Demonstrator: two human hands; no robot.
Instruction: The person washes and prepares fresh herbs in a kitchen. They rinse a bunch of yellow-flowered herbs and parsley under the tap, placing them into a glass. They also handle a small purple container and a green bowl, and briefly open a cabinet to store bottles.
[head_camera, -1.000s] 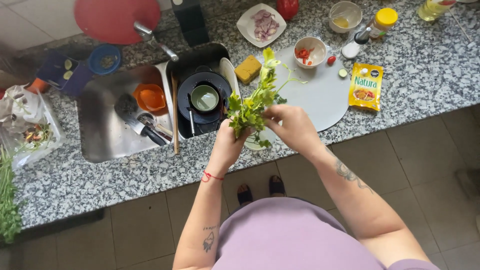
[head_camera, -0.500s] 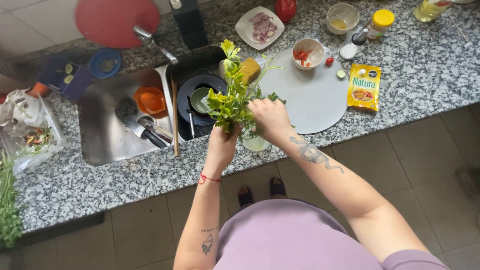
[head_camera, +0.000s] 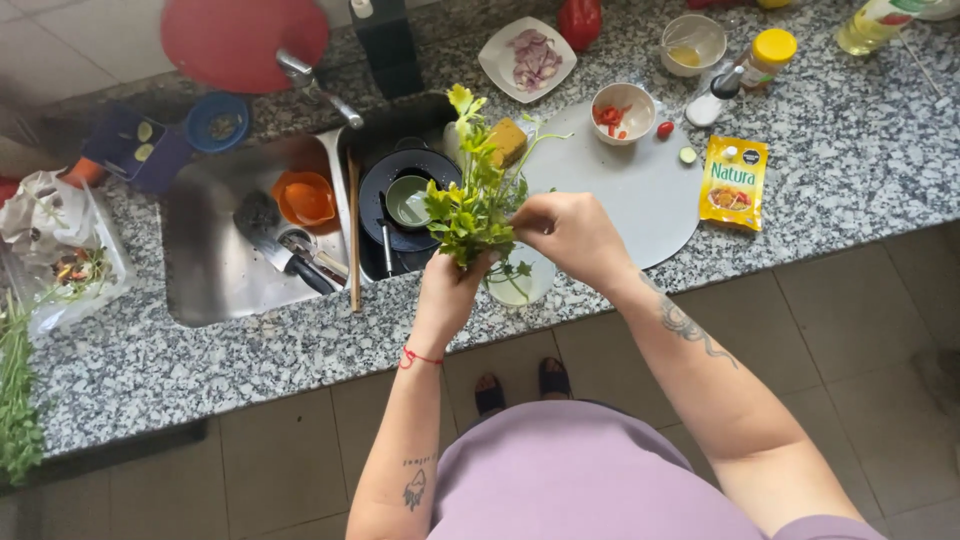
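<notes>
mid-frame, above the speckled granite worktop (head_camera: 850, 150): left hand (head_camera: 452, 290) closed around stems of a leafy green herb bunch (head_camera: 472, 205), held upright; right hand (head_camera: 568, 235) pinching leaves at its side, over a small pale bowl (head_camera: 528, 285) beside the round cutting board (head_camera: 640, 190).

Single head camera, high overhead, facing straight down onto granite counter (head_camera: 850, 170), moderately distant.

Herb bunch (head_camera: 478, 200) now upright, right hand (head_camera: 568, 232) closer in.
</notes>
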